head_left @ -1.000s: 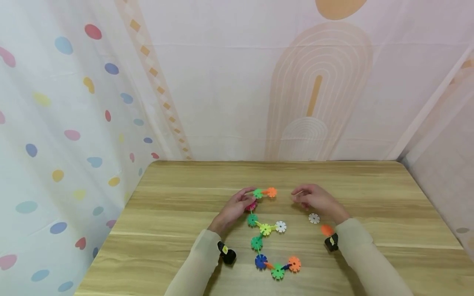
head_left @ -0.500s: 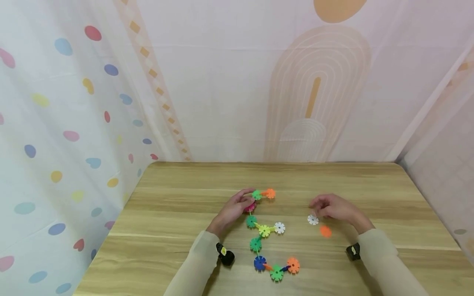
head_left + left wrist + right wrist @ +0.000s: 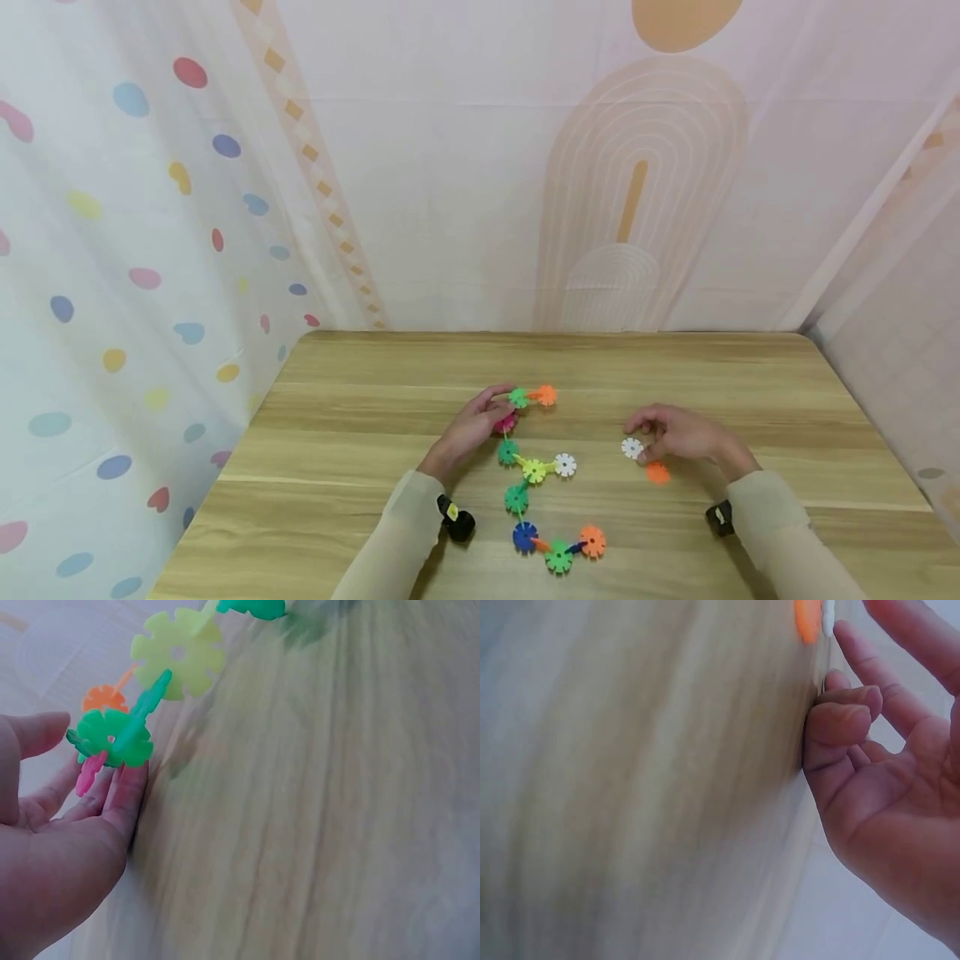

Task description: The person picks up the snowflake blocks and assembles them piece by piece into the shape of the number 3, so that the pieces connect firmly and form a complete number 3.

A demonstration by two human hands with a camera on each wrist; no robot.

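Two hands on the wooden surface (image 3: 375,467), both in beige sleeves. Left hand (image 3: 472,425) sits at the top end of a snowflake-disc chain (image 3: 534,471), fingers relaxed and nearly straight, tips resting against the pink disc (image 3: 504,423) and the green disc (image 3: 518,397) there. Left wrist view confirms it: fingertips (image 3: 127,787) touch the green disc (image 3: 112,737) from below, palm open, nothing wrapped. An orange disc (image 3: 546,395) is joined just right of that green one.

Chain runs from the left hand down toward the near edge: green, yellow with a white disc (image 3: 565,464) branching right, green, blue, green, then orange at the tail.

Right hand (image 3: 678,433) is well apart from the chain, to the right. Fingers loosely curled, tips at a loose white disc (image 3: 632,448); a loose orange disc (image 3: 657,472) lies flat just beside it, nearer the person. Right wrist view shows two fingers folded in, the others extended, palm empty; whether the tips pinch the white disc, cannot tell.
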